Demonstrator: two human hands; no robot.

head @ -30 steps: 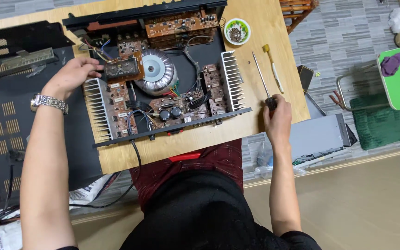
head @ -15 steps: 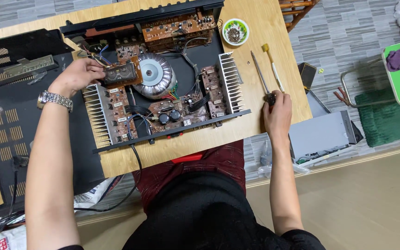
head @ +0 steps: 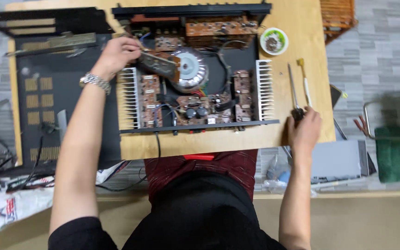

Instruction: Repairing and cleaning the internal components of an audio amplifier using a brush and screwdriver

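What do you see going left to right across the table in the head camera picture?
Black cover → left hand → round coil → right heat sink → screwdriver → right hand.

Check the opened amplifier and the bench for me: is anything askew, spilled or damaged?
One thing: the small circuit board under the left hand sits tilted, overlapping the round transformer, unlike the boards lying square in the chassis. Nothing looks spilled; the small bowl is upright. The right hand rests on a screwdriver.

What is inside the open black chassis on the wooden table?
Inside the chassis: a round transformer, brown circuit boards and finned heat sinks. The left hand covers the back-left corner.
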